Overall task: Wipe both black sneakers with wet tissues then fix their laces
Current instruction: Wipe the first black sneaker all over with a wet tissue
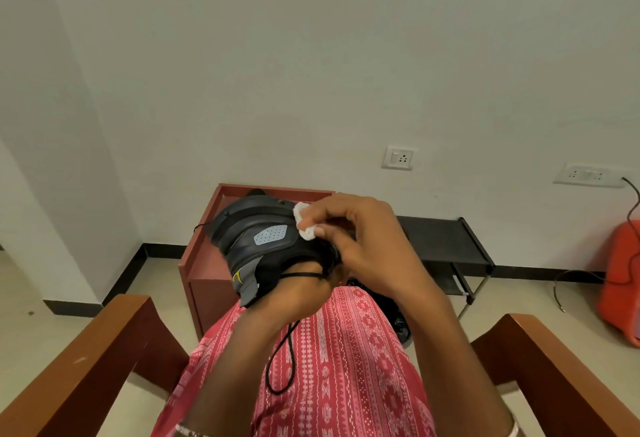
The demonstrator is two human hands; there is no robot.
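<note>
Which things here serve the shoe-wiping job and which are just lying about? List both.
Job: black sneaker with grey patch; crumpled white wet tissue; dangling black lace; left hand; right hand.

Lying about: red wooden cabinet; black metal rack; orange plastic object.

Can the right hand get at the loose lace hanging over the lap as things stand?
Probably not right away. The right hand is pinching a white tissue against the black sneaker. The lace hangs in the open below the left hand, so nothing blocks it once the tissue goes.
</note>
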